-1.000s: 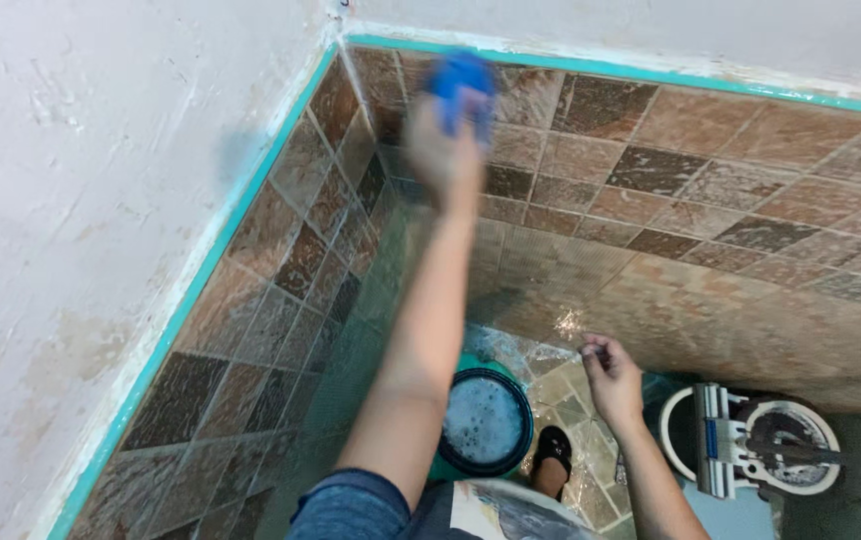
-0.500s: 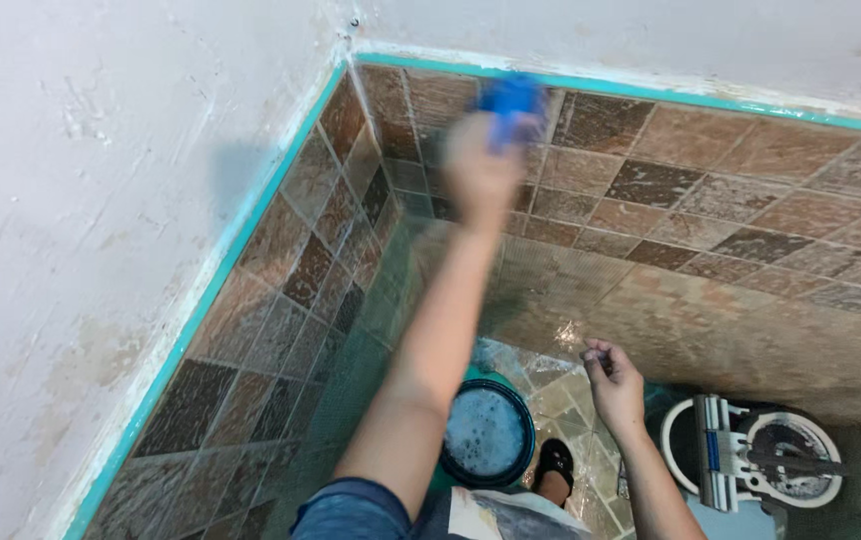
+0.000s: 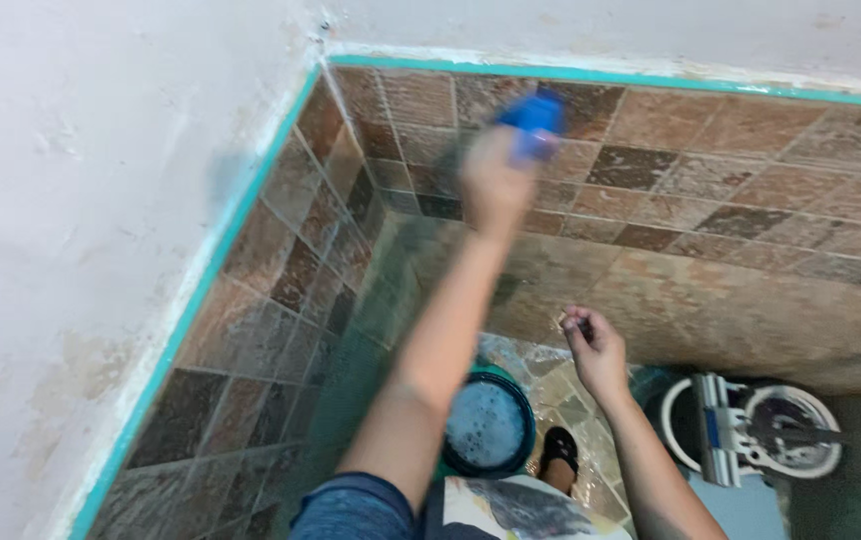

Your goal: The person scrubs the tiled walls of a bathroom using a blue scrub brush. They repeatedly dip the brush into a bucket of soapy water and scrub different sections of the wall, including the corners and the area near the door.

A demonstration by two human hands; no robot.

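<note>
Blue sponge point(image 3: 534, 122) pokes out above the left hand point(image 3: 492, 180), fingers wrapped tight round it, pressed to the brown wall tiles point(image 3: 711, 170). Right hand point(image 3: 596, 350) hangs loosely curled, pinching something too small to tell, above the soapy bucket point(image 3: 489, 425).

The left hand point(image 3: 494, 185) presses a sponge point(image 3: 534, 122) against the tiled wall point(image 3: 731, 190) just right of the corner, under the trim strip point(image 3: 601, 74). Below it on the floor stands a bucket point(image 3: 488, 425), with the right hand point(image 3: 596, 350) above and right of it. A mop bucket point(image 3: 751, 440) sits further right, and a shoe point(image 3: 558, 452) between the two.
</note>
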